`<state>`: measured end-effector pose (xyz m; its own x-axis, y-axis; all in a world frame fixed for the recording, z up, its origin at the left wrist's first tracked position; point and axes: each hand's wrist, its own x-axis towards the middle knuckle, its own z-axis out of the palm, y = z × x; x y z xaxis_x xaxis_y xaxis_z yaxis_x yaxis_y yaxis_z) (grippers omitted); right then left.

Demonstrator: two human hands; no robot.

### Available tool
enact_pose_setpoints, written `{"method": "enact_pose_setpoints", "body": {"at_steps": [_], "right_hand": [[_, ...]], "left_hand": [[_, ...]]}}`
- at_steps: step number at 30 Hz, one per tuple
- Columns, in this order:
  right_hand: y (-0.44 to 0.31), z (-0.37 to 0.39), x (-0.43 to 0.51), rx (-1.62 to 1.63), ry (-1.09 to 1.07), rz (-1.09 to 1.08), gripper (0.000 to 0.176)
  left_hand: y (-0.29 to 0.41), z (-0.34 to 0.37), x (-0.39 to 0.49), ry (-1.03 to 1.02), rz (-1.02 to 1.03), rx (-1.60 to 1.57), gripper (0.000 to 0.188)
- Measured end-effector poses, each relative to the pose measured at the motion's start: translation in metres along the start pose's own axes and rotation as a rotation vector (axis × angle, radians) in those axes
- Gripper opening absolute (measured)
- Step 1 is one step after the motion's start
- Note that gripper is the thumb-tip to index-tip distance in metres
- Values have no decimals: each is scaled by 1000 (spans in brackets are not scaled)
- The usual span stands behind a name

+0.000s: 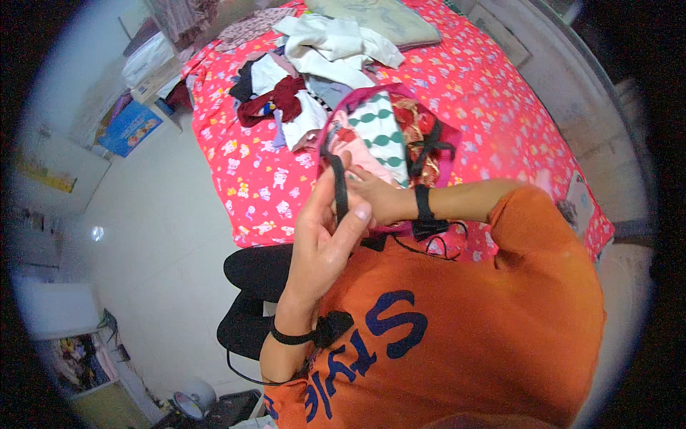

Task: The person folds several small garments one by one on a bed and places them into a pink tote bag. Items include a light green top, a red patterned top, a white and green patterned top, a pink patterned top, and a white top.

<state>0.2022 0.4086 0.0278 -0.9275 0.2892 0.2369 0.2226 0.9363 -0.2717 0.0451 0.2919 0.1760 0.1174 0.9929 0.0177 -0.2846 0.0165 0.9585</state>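
A magenta bag [453, 142] with black straps lies open on the bed, filled with folded clothes. In it are a pink cloth [362, 153], a white cloth with green shapes [383, 128] and a red and gold patterned cloth [415, 118]. My left hand [324, 230] holds a black strap [340, 187] at the bag's near left side, the strap passing between fingers and thumb. Close beside it, my right hand [383, 201] is at the near edge of the bag, by the pink cloth. Its fingers are partly hidden behind my left hand, so its grip cannot be told.
Beyond the bag, a white knitted garment [332, 45], a dark red garment [286, 99] and other clothes lie heaped on the pink patterned bedsheet [257, 182]. A folded pale blanket [380, 21] lies farther back. A blue box [130, 128] stands left of the bed.
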Motion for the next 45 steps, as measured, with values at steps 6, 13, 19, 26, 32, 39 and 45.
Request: {"method": "enact_pose_setpoints", "body": {"at_steps": [6,13,19,26,32,39,45], "right_hand": [[9,-55,-21,375,364,216,13],[65,-101,-117,-601,203,387,54],[116,-89,-90,580,909,692,32],[51,-147,-20,1095,824,505,36],[45,-57,44,880,321,229,15],[67,-29,32,649,117,-90,31],[74,-44,13,799,-189,121,26]], "left_hand": [[-4,-19,-9,209,118,-4,46],[-16,-25,-17,265,169,46,31],[-12,-9,-24,141,130,96,17],[14,34,1,-11,209,424,9],[0,20,31,44,484,1241,13],[-24,6,99,-37,524,1408,20],[-36,-4,133,-38,232,1250,19]]}}
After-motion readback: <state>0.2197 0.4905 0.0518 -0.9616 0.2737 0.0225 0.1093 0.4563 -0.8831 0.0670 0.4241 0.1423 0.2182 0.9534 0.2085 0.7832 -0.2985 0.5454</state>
